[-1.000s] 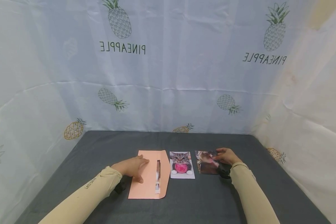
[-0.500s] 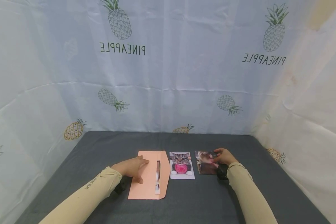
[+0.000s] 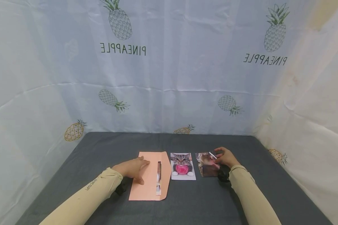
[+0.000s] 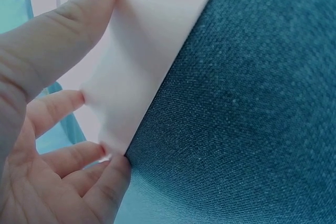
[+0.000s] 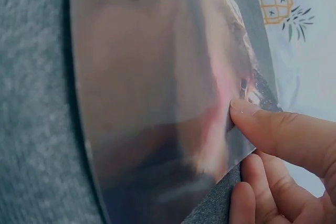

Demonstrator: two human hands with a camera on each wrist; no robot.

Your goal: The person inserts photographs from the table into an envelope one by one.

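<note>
A peach-coloured envelope (image 3: 146,187) lies on the dark cloth, its flap to the right. A narrow strip of a picture (image 3: 158,175) shows beside the flap. My left hand (image 3: 133,169) rests on the envelope with thumb and fingers spread; in the left wrist view its fingertips (image 4: 100,150) touch the pale paper. To the right, my right hand (image 3: 226,157) pinches the right edge of a glossy dark photo (image 3: 207,164) between thumb and fingers. That edge is bent up a little and catches the light. In the right wrist view the thumb (image 5: 262,119) lies on the photo's face.
Between the envelope and the dark photo lies a photo of a cat with a pink ball (image 3: 183,167). The dark cloth (image 3: 186,206) covers the table. White curtains (image 3: 169,68) printed with pineapples stand at the back and both sides.
The right edge of the dark photo has lifted slightly in my right hand and now glints. The photo has shifted a little towards me. My left hand and the envelope have stayed in place.
</note>
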